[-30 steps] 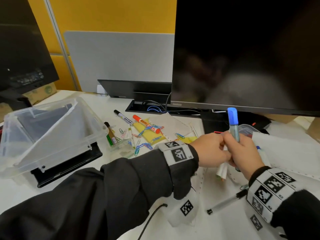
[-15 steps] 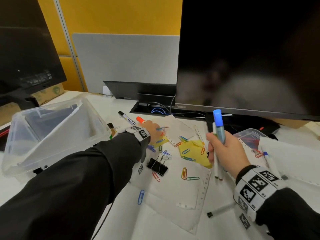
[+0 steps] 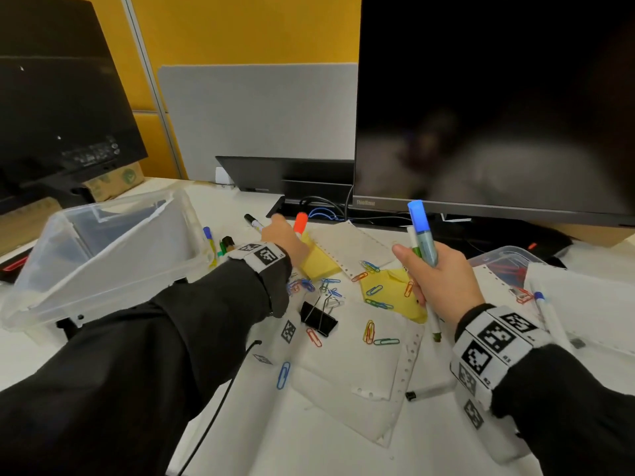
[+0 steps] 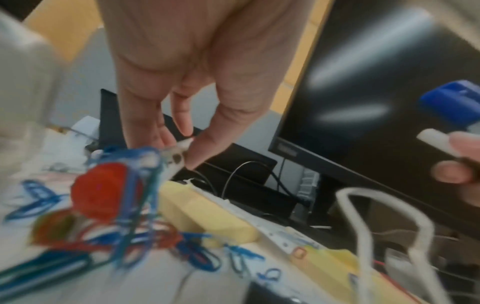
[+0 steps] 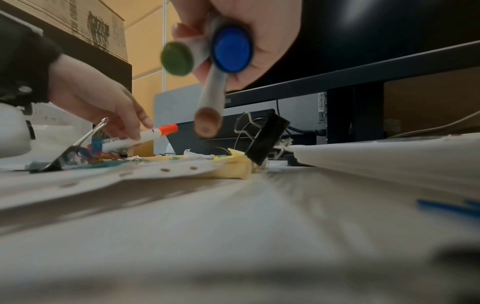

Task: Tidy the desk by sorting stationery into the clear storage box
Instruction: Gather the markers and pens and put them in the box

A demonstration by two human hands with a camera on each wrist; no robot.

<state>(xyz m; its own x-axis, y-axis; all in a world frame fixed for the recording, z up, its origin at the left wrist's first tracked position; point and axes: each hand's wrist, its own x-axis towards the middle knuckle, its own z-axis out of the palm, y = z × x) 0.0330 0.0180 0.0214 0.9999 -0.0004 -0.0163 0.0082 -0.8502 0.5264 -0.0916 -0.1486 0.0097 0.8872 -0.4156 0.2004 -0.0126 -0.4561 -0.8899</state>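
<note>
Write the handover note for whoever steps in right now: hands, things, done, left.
Left hand: fingers closed on the orange-capped marker near the yellow sticky pad, lifting it off the desk.
Right hand: grips a bundle of pens upright, the blue-capped marker tallest.
Clear storage box: tilted at the left; no stationery visible inside.
Done: several pens gathered in the right hand.
Left: box those pens, then the black-capped marker, binder clip, scattered paper clips and sticky notes.
</note>
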